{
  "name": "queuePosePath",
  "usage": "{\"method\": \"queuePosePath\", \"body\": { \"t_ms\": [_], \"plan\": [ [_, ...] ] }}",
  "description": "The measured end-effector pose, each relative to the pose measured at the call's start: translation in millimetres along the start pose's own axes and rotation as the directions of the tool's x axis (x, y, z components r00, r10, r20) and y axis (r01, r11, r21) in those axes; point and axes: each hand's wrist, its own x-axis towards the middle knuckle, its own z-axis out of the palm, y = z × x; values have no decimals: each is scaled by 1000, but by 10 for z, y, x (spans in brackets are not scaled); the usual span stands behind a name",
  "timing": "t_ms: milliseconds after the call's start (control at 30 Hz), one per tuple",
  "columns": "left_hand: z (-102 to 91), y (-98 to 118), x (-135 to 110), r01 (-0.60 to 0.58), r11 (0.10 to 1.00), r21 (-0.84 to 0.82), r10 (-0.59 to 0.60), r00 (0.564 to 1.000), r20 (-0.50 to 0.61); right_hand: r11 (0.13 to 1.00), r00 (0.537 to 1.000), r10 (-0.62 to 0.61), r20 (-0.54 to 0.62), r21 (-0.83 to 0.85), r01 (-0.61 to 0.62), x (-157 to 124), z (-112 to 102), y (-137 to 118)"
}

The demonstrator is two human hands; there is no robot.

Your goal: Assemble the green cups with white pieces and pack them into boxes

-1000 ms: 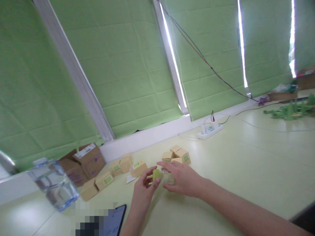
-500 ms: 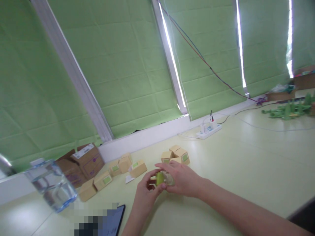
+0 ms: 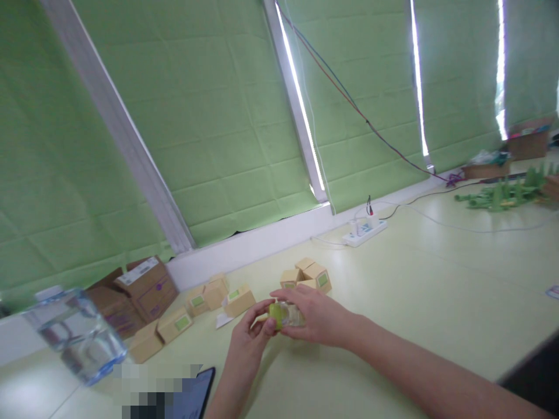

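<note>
Both my hands meet over the pale green table [image 3: 414, 279] around a small clear jar [image 3: 292, 315] with a yellow-green lid [image 3: 276, 311]. My left hand [image 3: 247, 337] pinches the lid with its fingertips. My right hand [image 3: 317, 317] wraps over the clear body of the jar from the right. Just behind my hands sits a cluster of small tan cartons with green labels [image 3: 308, 274].
More small tan cartons [image 3: 205, 297] lie to the left, beside a larger brown cardboard box [image 3: 140, 285]. A clear water bottle [image 3: 74, 334] stands at the near left, a phone [image 3: 192, 396] at the bottom edge. A white power strip [image 3: 364, 230] with cables lies by the window.
My hands have closed together: the lid in my left fingers has come up against the jar under my right hand. The view has drifted slightly, so everything sits a little lower left.
</note>
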Motion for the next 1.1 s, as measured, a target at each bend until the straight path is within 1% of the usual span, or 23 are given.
{"method": "queuePosePath", "body": {
  "t_ms": [267, 400, 500, 600, 767, 833, 900, 967, 1033, 1100],
  "plan": [
    [10, 8, 18, -34, 998, 53, 36, 999, -32, 999, 999, -13, 48, 42, 11, -10, 1, 9],
    [9, 26, 27, 7, 1000, 13, -6, 999, -36, 995, 999, -46, 7, 88, 46, -10, -3, 14],
    [34, 98, -4, 59, 997, -42, -61, 998, -35, 990, 997, -62, -49, 123, 67, -3, -7, 5],
    [68, 175, -52, 77, 994, -73, -80, 996, -30, 986, 995, -74, -70, 142, 83, 1, -19, -11],
    [115, 195, -93, 21, 996, -82, -22, 1000, -3, 982, 993, -112, -39, 151, 116, -27, -65, -33],
    [145, 179, -110, -1, 997, -74, 0, 1000, -13, 984, 993, -111, -28, 139, 114, -45, -77, -30],
    [174, 163, -128, -16, 998, -55, 15, 1000, -17, 984, 994, -107, -33, 140, 110, -55, -67, -23],
    [179, 157, -129, -41, 999, 8, 41, 999, -12, 981, 994, -92, -52, 168, 99, -51, -31, -21],
    [137, 168, -97, -60, 994, 93, 66, 996, -67, 975, 995, -51, -91, 213, 70, -38, 20, -32],
    [34, 193, -14, -53, 982, 182, 87, 980, -180, 967, 993, -9, -116, 250, 38, -26, 65, -48]
  ]
}}
